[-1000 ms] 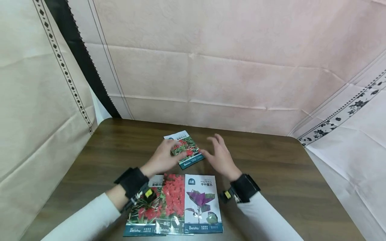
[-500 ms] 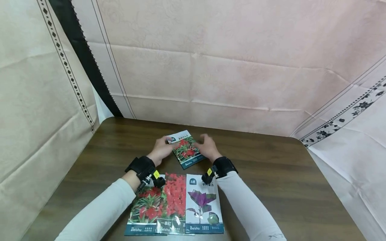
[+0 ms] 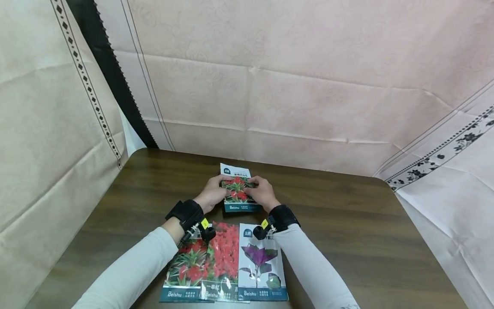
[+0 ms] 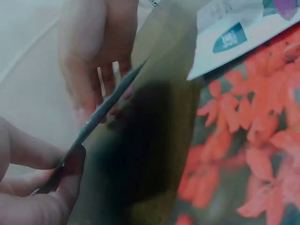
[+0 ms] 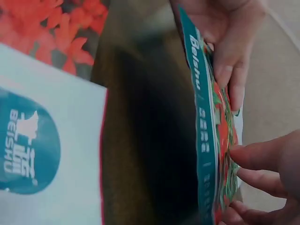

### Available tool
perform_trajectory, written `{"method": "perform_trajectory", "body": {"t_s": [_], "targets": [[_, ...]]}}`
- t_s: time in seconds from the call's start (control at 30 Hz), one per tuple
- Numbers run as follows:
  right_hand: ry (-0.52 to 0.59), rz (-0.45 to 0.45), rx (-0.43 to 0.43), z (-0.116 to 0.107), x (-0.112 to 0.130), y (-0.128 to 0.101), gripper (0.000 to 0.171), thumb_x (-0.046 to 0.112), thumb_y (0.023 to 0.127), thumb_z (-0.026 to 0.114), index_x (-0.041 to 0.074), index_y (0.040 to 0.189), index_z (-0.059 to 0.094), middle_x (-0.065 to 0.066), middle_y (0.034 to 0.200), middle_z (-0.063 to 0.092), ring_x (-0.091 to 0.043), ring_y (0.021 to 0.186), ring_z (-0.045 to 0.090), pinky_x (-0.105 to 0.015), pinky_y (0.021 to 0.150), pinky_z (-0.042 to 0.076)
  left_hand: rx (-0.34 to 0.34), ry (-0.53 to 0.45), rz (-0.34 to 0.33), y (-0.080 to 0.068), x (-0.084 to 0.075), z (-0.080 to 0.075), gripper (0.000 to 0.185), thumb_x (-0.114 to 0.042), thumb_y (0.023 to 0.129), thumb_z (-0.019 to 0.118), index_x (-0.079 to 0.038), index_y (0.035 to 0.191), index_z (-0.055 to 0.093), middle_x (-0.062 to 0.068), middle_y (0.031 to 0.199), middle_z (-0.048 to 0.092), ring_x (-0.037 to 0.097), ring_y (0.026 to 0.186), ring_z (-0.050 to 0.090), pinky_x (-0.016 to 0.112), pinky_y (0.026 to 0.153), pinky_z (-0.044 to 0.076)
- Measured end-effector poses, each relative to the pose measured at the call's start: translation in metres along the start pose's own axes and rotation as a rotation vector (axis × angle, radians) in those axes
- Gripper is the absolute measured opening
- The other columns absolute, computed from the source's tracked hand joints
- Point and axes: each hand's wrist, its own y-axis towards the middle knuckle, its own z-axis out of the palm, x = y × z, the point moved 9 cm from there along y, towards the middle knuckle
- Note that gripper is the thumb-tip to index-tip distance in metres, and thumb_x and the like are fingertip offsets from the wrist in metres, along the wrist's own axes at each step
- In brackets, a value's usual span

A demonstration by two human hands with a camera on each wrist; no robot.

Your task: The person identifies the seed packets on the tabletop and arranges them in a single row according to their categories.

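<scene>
Both hands hold a small seed packet with red flowers, spiky leaves and a teal bottom band, near the far side of the table. My left hand pinches its left edge, thumb in front. On the opposite edge, my right hand grips it the same way. The left wrist view shows the packet almost edge-on, pinched by the left hand's fingers. In the right wrist view, its teal band stands off the tabletop above a dark shadow. The fingertips behind the packet are mostly hidden.
Nearer the body, larger seed packets lie in an overlapping row: red flowers with spiky leaves left, massed red blooms in the middle, a purple-leaved plant right. The brown wooden table meets cloth hangings behind.
The right hand has come in from the right onto the packet, and the left has shifted to its left edge. The packet has turned from slanted to nearly straight and tilted up off the table.
</scene>
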Motion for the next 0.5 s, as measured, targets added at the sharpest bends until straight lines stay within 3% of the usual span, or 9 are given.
{"method": "perform_trajectory", "body": {"t_s": [0.1,0.2,0.27,0.37,0.43,0.5], "targets": [[0.068,-0.019,-0.021,-0.014,0.003,-0.009,0.025,0.016,0.091,0.067,0.013,0.115,0.066,-0.011,0.124,0.059,-0.025,0.109,0.053,-0.039,0.092,0.045,0.019,-0.015,0.042,-0.003,-0.01,0.001,0.051,0.005,0.092,0.054,-0.01,0.14,0.046,0.011,0.155,0.028,0.032,0.139,0.034,0.047,0.109,0.036],[0.048,-0.112,-0.078,-0.038,0.018,-0.028,0.023,0.013,0.09,0.068,0.014,0.113,0.068,-0.01,0.111,0.061,-0.023,0.096,0.054,-0.031,0.08,0.045,0.027,0.015,0.107,-0.009,-0.025,0.003,0.047,-0.002,0.092,0.059,-0.012,0.137,0.048,0.011,0.153,0.031,0.033,0.136,0.04,0.045,0.103,0.042],[0.0,-0.193,-0.126,-0.058,0.029,-0.047,0.024,0.013,0.089,0.069,0.014,0.113,0.068,-0.01,0.103,0.062,-0.022,0.088,0.055,-0.028,0.075,0.045,0.031,0.079,0.164,-0.017,-0.038,0.008,0.044,-0.008,0.092,0.063,-0.015,0.134,0.05,0.014,0.141,0.046,0.034,0.123,0.053,0.041,0.091,0.049],[-0.065,-0.282,-0.152,-0.085,0.034,-0.082,0.025,0.015,0.089,0.07,0.014,0.115,0.067,-0.01,0.094,0.063,-0.02,0.079,0.054,-0.028,0.069,0.043,0.061,0.209,0.261,-0.034,-0.058,0.024,0.039,-0.013,0.09,0.068,-0.015,0.127,0.053,0.016,0.106,0.063,0.033,0.09,0.067,0.038,0.073,0.054],[-0.107,-0.311,-0.145,-0.099,0.029,-0.106,0.028,0.017,0.089,0.07,0.014,0.116,0.066,-0.009,0.091,0.064,-0.02,0.075,0.054,-0.027,0.068,0.043,0.105,0.299,0.324,-0.048,-0.069,0.042,0.035,-0.014,0.09,0.069,-0.014,0.122,0.056,0.011,0.083,0.063,0.028,0.068,0.066,0.036,0.062,0.054],[-0.161,-0.303,-0.133,-0.11,0.017,-0.128,0.03,0.019,0.088,0.071,0.015,0.118,0.065,-0.007,0.088,0.063,-0.019,0.073,0.053,-0.026,0.066,0.042,0.161,0.375,0.38,-0.063,-0.077,0.063,0.031,-0.015,0.089,0.07,-0.012,0.119,0.059,0.006,0.074,0.061,0.021,0.057,0.061,0.031,0.057,0.052]]}}
